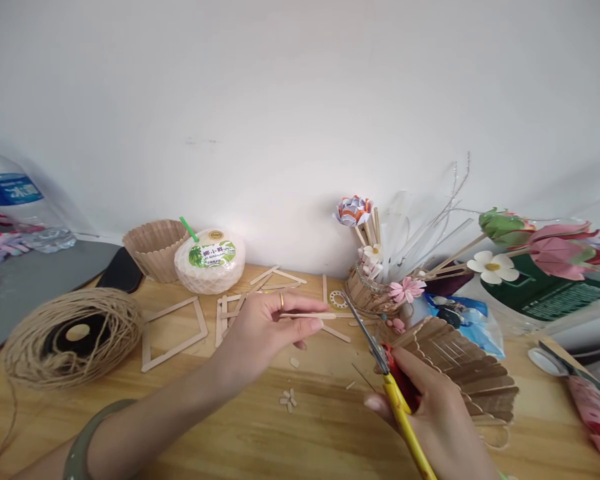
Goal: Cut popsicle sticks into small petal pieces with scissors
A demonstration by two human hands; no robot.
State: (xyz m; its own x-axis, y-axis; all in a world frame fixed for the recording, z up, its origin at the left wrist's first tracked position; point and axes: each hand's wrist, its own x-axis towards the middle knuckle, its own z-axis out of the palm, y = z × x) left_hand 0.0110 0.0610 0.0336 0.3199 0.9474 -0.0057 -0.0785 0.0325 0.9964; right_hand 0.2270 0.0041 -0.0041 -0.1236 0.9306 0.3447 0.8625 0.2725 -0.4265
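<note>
My left hand (265,330) pinches a thin wooden craft stick (310,315) and holds it level above the wooden table (240,433). My right hand (430,407) grips scissors (387,373) with yellow and red handles. The blades point up and left, with their tips at the stick's right end. A fan-shaped piece of glued sticks (460,363) lies just right of my right hand. Small cut stick ends (289,399) lie on the table below my hands.
A twine ball (73,337) sits at left, and a square stick frame (173,333) beside it. A wrapped coconut (210,260) and a stick basket (155,247) stand at the wall. A stick vase with paper flowers (375,287) stands at right. A water bottle (15,200) is far left.
</note>
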